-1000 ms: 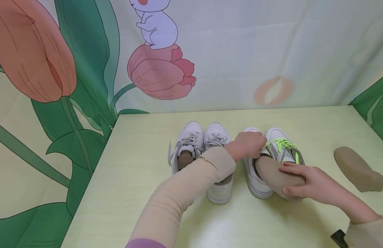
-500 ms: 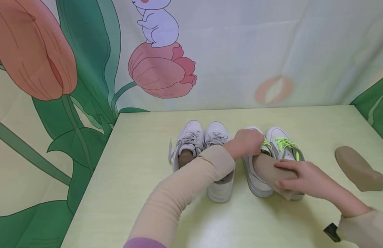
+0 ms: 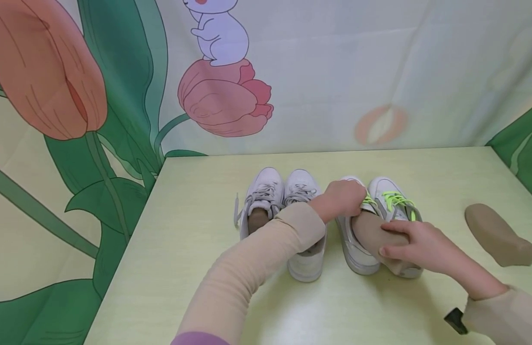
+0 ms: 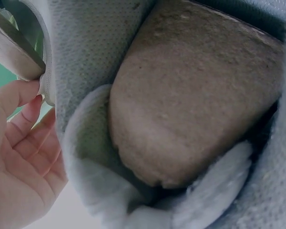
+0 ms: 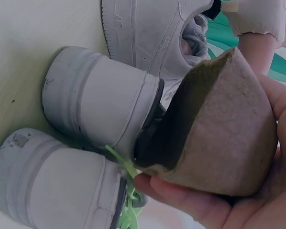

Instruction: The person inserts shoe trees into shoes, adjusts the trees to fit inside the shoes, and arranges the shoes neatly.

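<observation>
Two white sneakers with neon-green laces stand side by side at the right of the head view. The left one [image 3: 359, 261] has a brown molded-pulp shoe insert [image 3: 369, 229] partly in its opening. My right hand [image 3: 425, 245] grips the insert's rear part, thumb on one side and fingers on the other; in the right wrist view its hollow end shows. My left hand [image 3: 344, 197] pinches this sneaker's tongue at the top of the laces; the left wrist view shows thumb and fingertips at the tongue's edge. The other green-laced sneaker [image 3: 381, 186] is partly covered by my right hand.
A second pair of sneakers [image 3: 266, 181] with grey laces stands to the left, partly under my left sleeve [image 3: 257, 254]. One holds a brown insert [image 4: 195, 105]. Another insert [image 3: 498, 235] lies on the table [image 3: 197, 201] at the right. A printed curtain [image 3: 313, 86] hangs behind.
My right hand has moved left and slightly forward with the insert, which now sits further into the sneaker. My left hand has shifted slightly left, still at the tongue.
</observation>
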`<control>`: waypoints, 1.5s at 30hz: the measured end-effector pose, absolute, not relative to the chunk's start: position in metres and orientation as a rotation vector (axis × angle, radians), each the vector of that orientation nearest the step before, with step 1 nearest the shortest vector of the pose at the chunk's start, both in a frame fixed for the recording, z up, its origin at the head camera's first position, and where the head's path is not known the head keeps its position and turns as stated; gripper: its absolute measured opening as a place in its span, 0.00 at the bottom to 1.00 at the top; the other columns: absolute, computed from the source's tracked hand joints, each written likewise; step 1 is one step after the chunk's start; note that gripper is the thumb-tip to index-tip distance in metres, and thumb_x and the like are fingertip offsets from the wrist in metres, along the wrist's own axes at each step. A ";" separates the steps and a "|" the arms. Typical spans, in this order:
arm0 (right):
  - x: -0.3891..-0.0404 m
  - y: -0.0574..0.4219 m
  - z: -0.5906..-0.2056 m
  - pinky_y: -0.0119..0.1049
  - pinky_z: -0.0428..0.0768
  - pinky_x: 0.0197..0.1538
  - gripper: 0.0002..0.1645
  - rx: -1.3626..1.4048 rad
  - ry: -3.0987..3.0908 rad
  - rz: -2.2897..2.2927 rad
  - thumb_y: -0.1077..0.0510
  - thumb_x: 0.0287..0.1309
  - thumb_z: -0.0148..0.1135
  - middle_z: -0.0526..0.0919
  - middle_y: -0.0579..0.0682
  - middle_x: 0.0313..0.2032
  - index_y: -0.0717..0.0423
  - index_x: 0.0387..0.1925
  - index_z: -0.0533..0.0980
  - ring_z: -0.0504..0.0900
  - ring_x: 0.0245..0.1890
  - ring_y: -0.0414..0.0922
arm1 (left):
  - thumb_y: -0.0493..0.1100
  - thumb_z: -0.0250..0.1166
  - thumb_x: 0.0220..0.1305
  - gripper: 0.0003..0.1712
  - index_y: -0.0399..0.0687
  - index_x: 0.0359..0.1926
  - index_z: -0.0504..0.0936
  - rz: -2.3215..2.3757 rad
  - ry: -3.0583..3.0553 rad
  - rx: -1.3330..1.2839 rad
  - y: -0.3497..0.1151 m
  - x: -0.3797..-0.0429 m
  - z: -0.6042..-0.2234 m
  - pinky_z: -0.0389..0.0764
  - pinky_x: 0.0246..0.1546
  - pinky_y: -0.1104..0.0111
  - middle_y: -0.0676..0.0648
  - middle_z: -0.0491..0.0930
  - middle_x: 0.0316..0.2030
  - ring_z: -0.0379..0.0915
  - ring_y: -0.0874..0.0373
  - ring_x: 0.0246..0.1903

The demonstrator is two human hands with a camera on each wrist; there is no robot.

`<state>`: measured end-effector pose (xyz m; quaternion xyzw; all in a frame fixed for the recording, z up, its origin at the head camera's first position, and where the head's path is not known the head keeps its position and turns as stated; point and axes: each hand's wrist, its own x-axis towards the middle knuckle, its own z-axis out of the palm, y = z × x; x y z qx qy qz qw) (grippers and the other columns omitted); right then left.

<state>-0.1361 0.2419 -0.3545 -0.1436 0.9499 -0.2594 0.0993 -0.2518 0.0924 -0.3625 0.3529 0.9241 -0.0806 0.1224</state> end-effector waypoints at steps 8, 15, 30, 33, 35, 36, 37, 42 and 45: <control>-0.139 0.235 -0.353 0.52 0.73 0.41 0.33 -0.440 2.889 -0.654 0.44 0.44 0.63 0.78 0.62 0.45 0.62 0.48 0.74 0.76 0.45 0.59 | 0.45 0.57 0.55 0.02 0.55 0.30 0.74 -0.214 2.678 1.032 0.091 -0.251 -0.363 0.74 0.28 0.66 0.56 0.76 0.36 0.70 0.62 0.32; -0.141 0.231 -0.350 0.51 0.74 0.38 0.32 -0.448 2.906 -0.582 0.44 0.44 0.62 0.79 0.61 0.43 0.62 0.47 0.74 0.78 0.42 0.58 | 0.47 0.58 0.54 0.03 0.55 0.28 0.73 -0.228 2.681 0.983 0.090 -0.250 -0.362 0.74 0.29 0.65 0.57 0.76 0.35 0.70 0.62 0.31; -0.153 0.220 -0.351 0.50 0.74 0.36 0.29 -0.464 2.908 -0.532 0.47 0.44 0.61 0.81 0.61 0.40 0.64 0.45 0.75 0.79 0.38 0.56 | 0.47 0.53 0.59 0.04 0.55 0.31 0.74 -0.180 2.655 1.043 0.086 -0.251 -0.363 0.73 0.29 0.67 0.57 0.76 0.35 0.69 0.62 0.31; -0.157 0.220 -0.352 0.50 0.74 0.36 0.30 -0.450 2.911 -0.518 0.47 0.44 0.61 0.80 0.62 0.41 0.64 0.45 0.75 0.78 0.39 0.57 | 0.46 0.53 0.60 0.04 0.55 0.32 0.73 -0.153 2.647 1.059 0.085 -0.251 -0.363 0.73 0.29 0.68 0.57 0.76 0.35 0.68 0.62 0.31; -0.158 0.220 -0.353 0.50 0.74 0.37 0.30 -0.438 2.910 -0.510 0.47 0.44 0.60 0.80 0.62 0.42 0.64 0.46 0.74 0.78 0.39 0.57 | 0.45 0.52 0.60 0.04 0.55 0.32 0.74 -0.141 2.644 1.064 0.084 -0.252 -0.363 0.73 0.29 0.68 0.57 0.76 0.34 0.68 0.62 0.30; -0.159 0.219 -0.353 0.51 0.74 0.37 0.30 -0.435 2.910 -0.506 0.47 0.44 0.60 0.80 0.62 0.42 0.64 0.46 0.74 0.78 0.39 0.57 | 0.45 0.52 0.60 0.04 0.54 0.32 0.74 -0.140 2.644 1.065 0.084 -0.252 -0.363 0.73 0.29 0.68 0.57 0.76 0.34 0.68 0.62 0.30; -0.160 0.219 -0.354 0.51 0.74 0.37 0.30 -0.431 2.909 -0.505 0.47 0.44 0.60 0.80 0.62 0.42 0.64 0.46 0.74 0.78 0.39 0.58 | 0.45 0.52 0.60 0.04 0.54 0.32 0.74 -0.140 2.645 1.064 0.084 -0.252 -0.363 0.73 0.29 0.69 0.57 0.75 0.33 0.68 0.62 0.30; -0.158 0.221 -0.356 0.53 0.72 0.40 0.38 -0.348 2.895 -0.556 0.42 0.46 0.59 0.78 0.61 0.46 0.63 0.54 0.68 0.75 0.46 0.61 | 0.47 0.53 0.59 0.04 0.55 0.31 0.74 -0.153 2.662 1.029 0.083 -0.251 -0.363 0.72 0.27 0.68 0.58 0.75 0.33 0.69 0.62 0.30; -0.151 0.224 -0.360 0.53 0.71 0.41 0.49 -0.294 2.903 -0.647 0.35 0.45 0.58 0.75 0.62 0.50 0.63 0.60 0.59 0.73 0.48 0.61 | 0.51 0.54 0.58 0.07 0.55 0.29 0.73 -0.196 2.685 0.983 0.082 -0.249 -0.363 0.72 0.27 0.67 0.58 0.75 0.33 0.69 0.62 0.29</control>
